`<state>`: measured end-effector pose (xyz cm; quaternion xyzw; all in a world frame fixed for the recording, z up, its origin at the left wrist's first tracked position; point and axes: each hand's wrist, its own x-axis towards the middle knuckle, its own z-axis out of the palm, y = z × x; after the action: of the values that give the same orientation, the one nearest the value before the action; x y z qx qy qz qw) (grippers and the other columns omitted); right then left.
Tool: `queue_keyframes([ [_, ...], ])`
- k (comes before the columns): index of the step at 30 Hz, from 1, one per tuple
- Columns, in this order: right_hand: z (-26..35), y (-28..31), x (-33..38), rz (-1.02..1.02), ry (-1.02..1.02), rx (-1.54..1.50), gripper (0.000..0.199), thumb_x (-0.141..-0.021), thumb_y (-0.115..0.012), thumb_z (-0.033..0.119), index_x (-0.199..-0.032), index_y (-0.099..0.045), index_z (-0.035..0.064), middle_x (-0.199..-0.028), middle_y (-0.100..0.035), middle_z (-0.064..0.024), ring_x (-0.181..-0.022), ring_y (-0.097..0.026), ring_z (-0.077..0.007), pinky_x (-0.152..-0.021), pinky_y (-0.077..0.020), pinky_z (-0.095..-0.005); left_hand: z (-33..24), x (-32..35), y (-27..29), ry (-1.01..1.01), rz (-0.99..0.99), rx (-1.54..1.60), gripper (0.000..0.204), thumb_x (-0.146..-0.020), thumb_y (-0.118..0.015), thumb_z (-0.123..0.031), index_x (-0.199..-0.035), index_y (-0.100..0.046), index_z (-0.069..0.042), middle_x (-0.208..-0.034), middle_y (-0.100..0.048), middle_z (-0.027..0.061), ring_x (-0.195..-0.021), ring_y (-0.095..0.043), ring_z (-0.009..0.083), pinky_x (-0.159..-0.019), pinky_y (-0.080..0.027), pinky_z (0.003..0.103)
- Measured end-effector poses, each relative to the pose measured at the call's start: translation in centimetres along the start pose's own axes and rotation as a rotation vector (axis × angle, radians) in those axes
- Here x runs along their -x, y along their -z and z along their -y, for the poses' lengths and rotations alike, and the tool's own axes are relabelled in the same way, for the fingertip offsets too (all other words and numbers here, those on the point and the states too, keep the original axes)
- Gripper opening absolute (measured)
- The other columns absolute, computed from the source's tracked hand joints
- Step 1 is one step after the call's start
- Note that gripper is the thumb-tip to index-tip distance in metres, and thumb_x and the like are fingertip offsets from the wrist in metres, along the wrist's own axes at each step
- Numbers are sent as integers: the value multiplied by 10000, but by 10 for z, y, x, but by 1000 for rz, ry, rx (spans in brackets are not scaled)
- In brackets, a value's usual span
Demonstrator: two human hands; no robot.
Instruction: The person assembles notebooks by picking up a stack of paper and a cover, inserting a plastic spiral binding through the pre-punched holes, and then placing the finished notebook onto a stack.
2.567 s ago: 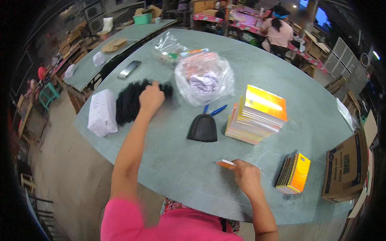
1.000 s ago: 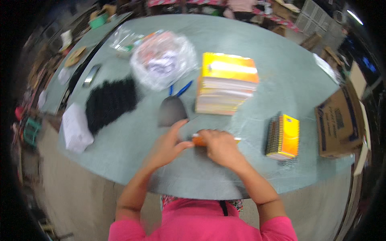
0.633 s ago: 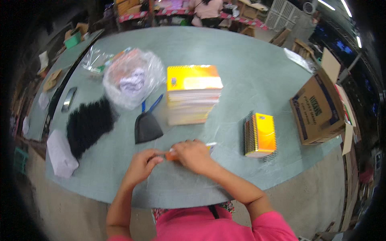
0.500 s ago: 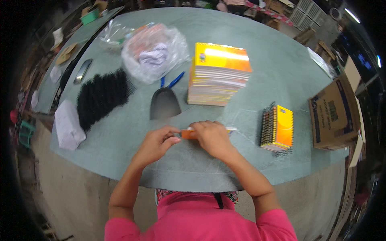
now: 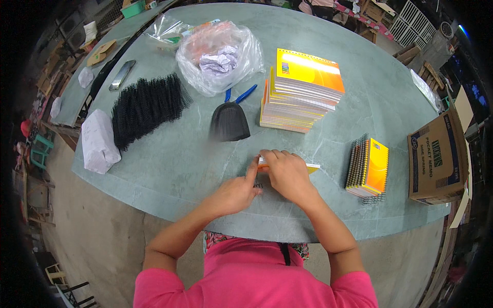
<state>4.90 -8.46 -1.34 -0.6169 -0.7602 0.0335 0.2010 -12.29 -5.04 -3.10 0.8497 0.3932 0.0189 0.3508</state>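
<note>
My right hand point(image 5: 287, 173) is closed round a small notepad point(image 5: 313, 168) with an orange and yellow cover. The pad stands on edge near the front of the table, and the hand hides most of it. From the left, my left hand point(image 5: 237, 194) reaches in with its index fingertip against the pad's left end. Its other fingers are curled in, and a short piece of black spiral coil point(image 5: 258, 186) shows at them. To the right stand several spiral-bound notepads point(image 5: 376, 163), black coils along their sides. Beyond my hands rises a tall stack of yellow-orange notepads point(image 5: 308, 72).
A heap of black spiral coils point(image 5: 146, 108) lies at the left, beside a white paper bundle point(image 5: 100, 143) and a phone point(image 5: 122, 75). Blue-handled pliers point(image 5: 245, 94) rest by a black scoop-shaped holder point(image 5: 229, 122). A plastic bag point(image 5: 246, 51) is behind; a cardboard box point(image 5: 436, 159) stands right.
My left hand has moved right and its index finger now reaches onto the pad's end. My right hand still grips the pad. The whole view has shifted slightly.
</note>
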Motion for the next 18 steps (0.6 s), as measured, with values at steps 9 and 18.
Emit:
queue_keyframes([
  [9, -4, 9, -2, 114, -60, -121, 128, -722, -581, 30, -847, -561, 47, -787, -625, -150, -782, -617, -325, -662, -481, -425, -3, -2, 20, -208, -368, 414, 221, -806, -688, -138, -961, -611, 0, -744, -633, 102, -633, -601, 154, -597, -470, 265],
  [18, -1, 12, -1, 143, 7, -128, 146, -740, -560, 25, -882, -565, 57, -786, -634, -132, -774, -625, -323, -657, -480, -423, -2, -11, 25, -286, -423, 250, 172, -837, -636, -149, -901, -627, 10, -772, -618, 126, -651, -593, 229, -581, -464, 313],
])
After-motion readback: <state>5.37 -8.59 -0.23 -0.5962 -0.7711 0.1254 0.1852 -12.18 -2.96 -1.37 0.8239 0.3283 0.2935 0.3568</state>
